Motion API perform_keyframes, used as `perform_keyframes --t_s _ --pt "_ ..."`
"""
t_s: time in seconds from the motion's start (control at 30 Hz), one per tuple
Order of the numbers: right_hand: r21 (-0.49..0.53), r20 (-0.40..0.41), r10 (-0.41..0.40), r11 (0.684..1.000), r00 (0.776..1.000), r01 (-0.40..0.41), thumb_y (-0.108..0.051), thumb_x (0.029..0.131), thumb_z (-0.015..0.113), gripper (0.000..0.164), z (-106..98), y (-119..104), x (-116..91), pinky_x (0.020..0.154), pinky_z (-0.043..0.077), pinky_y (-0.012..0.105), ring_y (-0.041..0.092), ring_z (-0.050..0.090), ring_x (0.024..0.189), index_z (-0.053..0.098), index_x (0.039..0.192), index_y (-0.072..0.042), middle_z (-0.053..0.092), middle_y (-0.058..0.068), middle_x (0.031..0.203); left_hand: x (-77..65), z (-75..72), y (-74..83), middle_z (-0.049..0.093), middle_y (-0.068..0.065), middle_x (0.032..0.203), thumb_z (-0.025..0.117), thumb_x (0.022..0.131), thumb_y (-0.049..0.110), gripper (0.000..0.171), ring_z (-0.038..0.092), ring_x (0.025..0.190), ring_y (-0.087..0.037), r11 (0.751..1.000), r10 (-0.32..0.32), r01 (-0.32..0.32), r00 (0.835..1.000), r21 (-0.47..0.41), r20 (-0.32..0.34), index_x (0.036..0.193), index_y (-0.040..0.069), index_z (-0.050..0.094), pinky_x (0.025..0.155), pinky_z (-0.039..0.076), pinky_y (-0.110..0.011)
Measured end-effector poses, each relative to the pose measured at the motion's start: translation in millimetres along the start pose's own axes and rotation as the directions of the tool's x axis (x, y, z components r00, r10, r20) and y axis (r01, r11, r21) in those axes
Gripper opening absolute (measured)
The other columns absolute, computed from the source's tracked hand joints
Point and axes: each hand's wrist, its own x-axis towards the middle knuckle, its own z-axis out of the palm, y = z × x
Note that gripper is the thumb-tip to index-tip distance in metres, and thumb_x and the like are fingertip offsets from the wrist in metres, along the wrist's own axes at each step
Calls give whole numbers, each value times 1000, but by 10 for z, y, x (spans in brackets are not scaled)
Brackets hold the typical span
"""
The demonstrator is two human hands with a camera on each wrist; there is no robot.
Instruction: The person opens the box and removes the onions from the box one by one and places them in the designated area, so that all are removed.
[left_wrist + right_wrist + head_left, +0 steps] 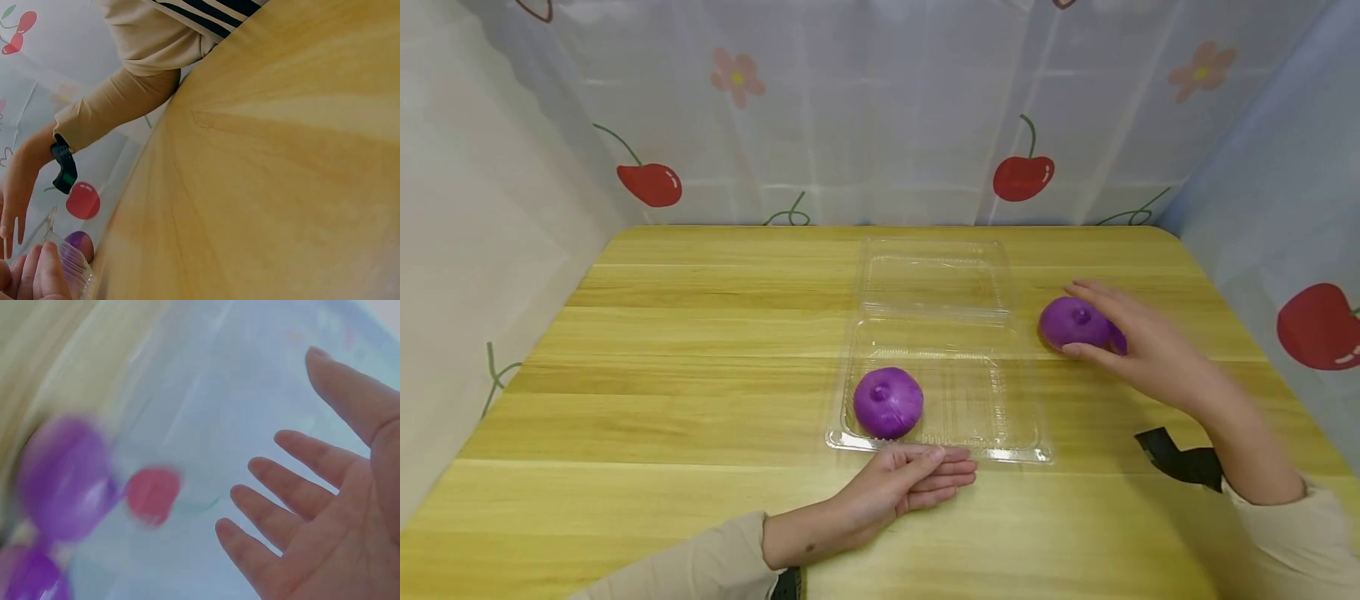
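A clear plastic clamshell box (1018,417) lies opened flat on the table, its lid (932,242) toward the back. One purple onion (887,402) sits in the front left of its base, stem nub up. My left hand (906,483) lies at the box's front edge, fingers straight and together, holding nothing. My right hand (1138,350) reaches over another purple onion (1067,322) to the right of the box, thumb and fingers spread on either side. A further purple piece (1117,339) shows partly behind that hand. The right wrist view shows the palm and straight fingers (300,487) apart from two blurred purple shapes (65,478).
The wooden table (662,400) has its far edge against a pale curtain (880,125) with cherries and flowers. Curtains also hang at the left and right. A black wrist strap (1180,458) shows by the right wrist.
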Motion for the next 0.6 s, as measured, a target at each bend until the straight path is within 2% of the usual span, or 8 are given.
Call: perform_keyframes --t_s 0.13,0.2,0.3,0.43,0.6 --pt "60 -20 -116 991 993 117 -13 83 72 66 153 -359 98 92 42 57 35 37 127 41 141 -12 39 13 142 -5 -4 1 52 -24 127 44 100 13 38 51 116 -30 1000 -4 4 1000 -2 9 128 -14 46 96 43 -32" --pt "101 -28 -161 981 986 163 -14 85 71 64 264 -529 148 98 36 58 32 35 129 41 142 -13 38 11 144 -8 -10 1 52 -24 127 44 100 13 39 51 117 -30 1000 -3 3 1000 2 18 128 -14 45 97 42 -32" --pt "165 -54 -193 966 980 200 -15 86 70 62 474 -792 213 102 33 55 29 34 131 42 141 -12 37 10 144 -13 -20 0 52 -24 127 44 101 13 39 51 117 -30 1000 -4 4 1000 3 19 128 -15 45 97 42 -33" --pt "236 -74 -182 952 980 195 -19 86 70 56 793 -1079 256 105 31 51 26 34 131 47 136 -9 41 9 142 -14 -24 -5 52 -25 126 45 100 14 40 51 117 -31 1000 -7 7 1000 -1 11 128 -15 45 97 42 -34" --pt "275 -19 -116 954 993 117 -26 85 71 57 1130 -1226 262 106 30 49 24 30 133 48 136 -11 39 7 143 -9 -23 -18 54 -25 123 46 100 15 40 52 115 -30 1000 4 -4 1000 11 -8 128 -13 45 97 42 -37"
